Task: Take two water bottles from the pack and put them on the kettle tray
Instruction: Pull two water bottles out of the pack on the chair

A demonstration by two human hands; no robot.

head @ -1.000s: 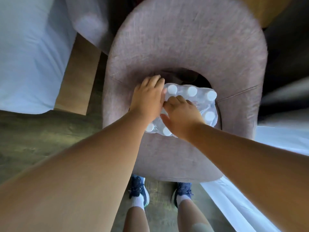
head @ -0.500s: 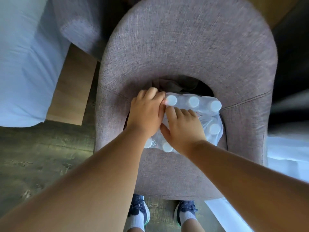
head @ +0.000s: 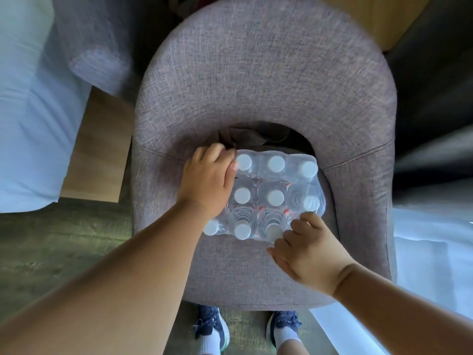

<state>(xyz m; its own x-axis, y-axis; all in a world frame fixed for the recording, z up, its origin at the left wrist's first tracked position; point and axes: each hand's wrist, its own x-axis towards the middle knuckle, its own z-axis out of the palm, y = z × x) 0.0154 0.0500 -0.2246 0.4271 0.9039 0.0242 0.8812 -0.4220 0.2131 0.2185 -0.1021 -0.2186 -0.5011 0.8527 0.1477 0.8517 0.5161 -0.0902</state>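
A shrink-wrapped pack of water bottles (head: 275, 197) with white caps stands on the seat of a grey fabric armchair (head: 263, 80). My left hand (head: 207, 180) lies on the pack's left side, fingers curled over the wrap beside the far-left cap. At the pack's near right corner, my right hand (head: 309, 252) has its fingertips curled into the plastic wrap. The wrap looks torn open across the middle rows. No kettle tray is in view.
A bed with white sheets (head: 25, 124) and a wooden frame (head: 99, 149) stands to the left of the chair. More white bedding (head: 435, 252) lies to the right. My shoes (head: 210, 326) stand on the wooden floor just in front of the chair.
My right hand has slid from the middle of the pack back to its near right corner, uncovering the middle caps. The left hand stays at the pack's left side.
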